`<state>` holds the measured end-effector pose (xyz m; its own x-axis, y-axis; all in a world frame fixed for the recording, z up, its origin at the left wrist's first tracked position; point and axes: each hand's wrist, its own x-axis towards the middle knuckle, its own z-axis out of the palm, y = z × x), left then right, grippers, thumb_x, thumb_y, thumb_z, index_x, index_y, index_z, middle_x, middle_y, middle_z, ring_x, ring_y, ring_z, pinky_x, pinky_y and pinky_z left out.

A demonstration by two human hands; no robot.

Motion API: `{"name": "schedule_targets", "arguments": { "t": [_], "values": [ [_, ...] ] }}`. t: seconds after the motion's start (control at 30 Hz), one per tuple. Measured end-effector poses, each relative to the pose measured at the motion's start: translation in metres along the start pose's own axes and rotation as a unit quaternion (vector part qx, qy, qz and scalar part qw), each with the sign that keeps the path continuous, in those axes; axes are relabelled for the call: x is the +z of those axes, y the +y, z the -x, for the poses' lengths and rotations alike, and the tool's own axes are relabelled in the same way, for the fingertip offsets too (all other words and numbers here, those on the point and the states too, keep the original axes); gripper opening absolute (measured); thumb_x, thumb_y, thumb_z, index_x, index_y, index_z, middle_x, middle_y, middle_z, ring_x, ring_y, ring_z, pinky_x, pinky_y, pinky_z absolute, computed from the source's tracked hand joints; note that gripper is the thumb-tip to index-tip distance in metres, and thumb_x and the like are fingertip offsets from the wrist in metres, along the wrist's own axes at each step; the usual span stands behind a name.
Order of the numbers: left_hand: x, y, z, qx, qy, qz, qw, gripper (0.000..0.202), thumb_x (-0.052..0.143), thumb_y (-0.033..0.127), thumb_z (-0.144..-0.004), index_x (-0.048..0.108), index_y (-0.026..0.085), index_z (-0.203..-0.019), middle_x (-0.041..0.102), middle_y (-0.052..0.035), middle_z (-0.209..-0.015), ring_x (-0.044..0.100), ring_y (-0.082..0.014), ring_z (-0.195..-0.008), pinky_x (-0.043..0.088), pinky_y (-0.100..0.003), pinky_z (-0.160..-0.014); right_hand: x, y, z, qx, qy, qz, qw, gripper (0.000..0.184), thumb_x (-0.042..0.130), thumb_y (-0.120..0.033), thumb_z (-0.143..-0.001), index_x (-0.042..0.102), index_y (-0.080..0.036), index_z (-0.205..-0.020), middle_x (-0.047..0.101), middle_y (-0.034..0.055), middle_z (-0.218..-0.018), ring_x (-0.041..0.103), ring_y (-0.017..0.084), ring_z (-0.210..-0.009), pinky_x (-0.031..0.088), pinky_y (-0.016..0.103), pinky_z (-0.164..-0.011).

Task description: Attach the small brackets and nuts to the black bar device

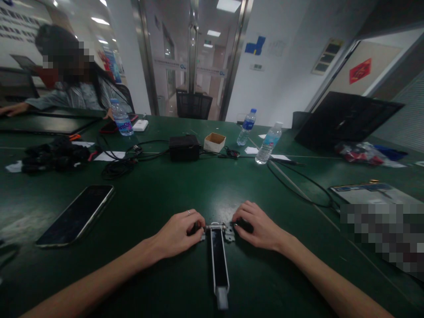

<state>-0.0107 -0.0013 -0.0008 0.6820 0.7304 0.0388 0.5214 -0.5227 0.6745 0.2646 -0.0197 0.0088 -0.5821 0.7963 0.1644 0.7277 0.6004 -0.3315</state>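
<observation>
A long, narrow black part with a silver frame [219, 258] lies on the green table [185, 190], pointing toward me. A small metal cross-piece [217, 228] sits at its far end. My left hand [180, 232] has its fingers curled, pinching the left end of that cross-piece. My right hand [256, 227] is curled the same way on the right end, over a small dark piece. A ring shows on a left finger.
A dark phone [76, 215] lies at the left. Farther back are cables [119, 165], a black box [184, 147], a small cardboard box [214, 141], three water bottles [269, 143] and a laptop [344, 118]. Another person [66, 75] sits at the far left.
</observation>
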Motion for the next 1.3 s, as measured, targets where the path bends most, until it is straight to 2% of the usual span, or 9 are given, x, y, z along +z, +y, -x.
{"name": "schedule_targets", "arguments": {
  "t": [0.13,0.23,0.4,0.73,0.87,0.97,1.07,1.17,1.3],
  "values": [
    [0.000,-0.001,0.000,0.001,-0.003,-0.001,1.000,0.016,0.051,0.027,-0.088,0.061,0.019,-0.098,0.055,-0.0002,-0.089,0.049,-0.0104,-0.065,0.039,-0.021,-0.055,-0.009,0.011,0.003,0.035,-0.004,0.046,0.998,0.019,0.052,-0.028,-0.085,0.058,-0.019,-0.100,0.057,0.0085,-0.099,0.051,0.023,-0.092,0.040,0.044,-0.086],
    [0.000,-0.001,-0.001,-0.002,-0.008,-0.003,1.000,0.016,0.051,0.027,-0.088,0.061,0.019,-0.098,0.055,-0.0003,-0.089,0.050,-0.0109,-0.067,0.040,-0.021,-0.056,-0.015,0.018,0.005,0.075,-0.033,0.090,0.993,0.029,0.053,-0.029,-0.083,0.057,-0.018,-0.109,0.056,0.0106,-0.105,0.051,0.025,-0.095,0.042,0.045,-0.086],
    [0.000,-0.002,0.000,-0.002,-0.008,-0.002,1.000,0.017,0.050,0.028,-0.089,0.061,0.018,-0.099,0.055,-0.0007,-0.090,0.049,-0.0107,-0.066,0.040,-0.021,-0.056,-0.019,0.027,0.008,0.130,-0.087,0.062,0.986,0.035,0.050,-0.031,-0.085,0.054,-0.017,-0.118,0.055,0.0120,-0.109,0.055,0.022,-0.092,0.046,0.037,-0.081],
    [0.000,-0.001,0.000,-0.002,-0.006,-0.005,1.000,0.016,0.051,0.026,-0.088,0.061,0.018,-0.098,0.055,-0.0002,-0.088,0.049,-0.0109,-0.067,0.039,-0.022,-0.056,-0.020,0.036,0.010,0.142,-0.087,0.030,0.986,0.019,0.047,-0.024,-0.086,0.061,-0.017,-0.098,0.059,0.0079,-0.092,0.057,0.017,-0.077,0.047,0.031,-0.069],
    [0.001,-0.002,0.000,-0.001,-0.004,-0.002,1.000,0.015,0.051,0.026,-0.088,0.061,0.019,-0.097,0.055,-0.0002,-0.088,0.049,-0.0107,-0.066,0.039,-0.022,-0.056,-0.019,0.035,0.010,0.141,-0.058,0.042,0.987,0.015,0.048,-0.022,-0.086,0.061,-0.017,-0.093,0.059,0.0069,-0.089,0.057,0.016,-0.073,0.047,0.029,-0.066],
    [0.001,-0.003,0.000,-0.004,-0.004,0.002,1.000,0.016,0.051,0.027,-0.088,0.061,0.019,-0.098,0.056,-0.0007,-0.089,0.049,-0.0108,-0.067,0.040,-0.021,-0.056,-0.014,0.029,0.009,0.130,-0.007,0.031,0.991,0.014,0.047,-0.022,-0.087,0.060,-0.018,-0.090,0.059,0.0068,-0.089,0.057,0.015,-0.071,0.047,0.028,-0.063],
    [0.001,-0.003,0.000,-0.002,-0.005,0.004,1.000,0.017,0.051,0.027,-0.089,0.061,0.019,-0.099,0.055,-0.0005,-0.089,0.049,-0.0107,-0.066,0.040,-0.021,-0.055,-0.005,0.015,0.006,0.089,0.046,-0.011,0.995,0.012,0.045,-0.021,-0.088,0.057,-0.018,-0.090,0.058,0.0065,-0.090,0.056,0.015,-0.074,0.047,0.028,-0.065],
    [0.000,-0.001,0.000,-0.001,-0.004,-0.004,1.000,0.015,0.051,0.026,-0.088,0.061,0.019,-0.097,0.054,-0.0001,-0.087,0.049,-0.0107,-0.065,0.039,-0.021,-0.055,0.006,-0.005,0.003,0.040,0.066,-0.065,0.995,0.011,0.045,-0.018,-0.088,0.056,-0.018,-0.088,0.059,0.0047,-0.083,0.055,0.014,-0.071,0.046,0.027,-0.063],
    [0.000,0.001,0.000,0.004,0.001,-0.017,1.000,0.014,0.051,0.024,-0.087,0.061,0.018,-0.095,0.054,0.0002,-0.084,0.048,-0.0107,-0.064,0.038,-0.022,-0.055,0.018,-0.020,0.001,0.038,0.074,-0.114,0.990,0.010,0.047,-0.018,-0.086,0.058,-0.018,-0.087,0.060,0.0028,-0.077,0.054,0.012,-0.065,0.044,0.024,-0.058]
  ]
}}
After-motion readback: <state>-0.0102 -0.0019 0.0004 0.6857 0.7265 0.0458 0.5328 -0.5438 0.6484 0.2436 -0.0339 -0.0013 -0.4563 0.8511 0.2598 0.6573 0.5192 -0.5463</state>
